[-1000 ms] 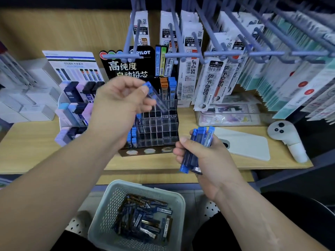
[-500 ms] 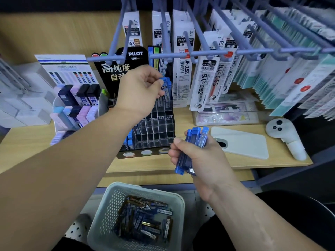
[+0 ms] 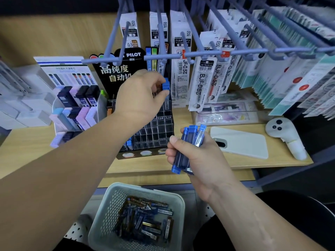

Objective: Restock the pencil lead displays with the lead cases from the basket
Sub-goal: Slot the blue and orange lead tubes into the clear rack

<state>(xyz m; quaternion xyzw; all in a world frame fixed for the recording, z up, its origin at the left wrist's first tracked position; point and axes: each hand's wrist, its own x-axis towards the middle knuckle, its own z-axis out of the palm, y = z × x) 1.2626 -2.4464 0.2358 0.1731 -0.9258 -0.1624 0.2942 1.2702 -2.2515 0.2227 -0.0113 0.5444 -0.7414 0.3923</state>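
Observation:
The black Pilot lead display (image 3: pixel 154 131) with clear slots stands on the wooden shelf. My left hand (image 3: pixel 139 96) reaches over its top row, fingers pinched around a blue-capped lead case (image 3: pixel 166 85) standing in an upper right slot. My right hand (image 3: pixel 195 156) hovers in front of the display, shut on a bundle of blue lead cases (image 3: pixel 190 145) held upright. Below the shelf, a pale mesh basket (image 3: pixel 107 214) holds several blue and brown lead cases (image 3: pixel 145 220).
A second display of pastel and dark lead cases (image 3: pixel 74 109) stands to the left. A white phone (image 3: pixel 241 142) and a white controller (image 3: pixel 286 133) lie on the shelf to the right. Blue hooks (image 3: pixel 181 55) with hanging refill packs jut out overhead.
My left hand carried one blue lead case from mid-air up and right to the display's top row and lowered it into a slot. My right hand stayed put with its bundle.

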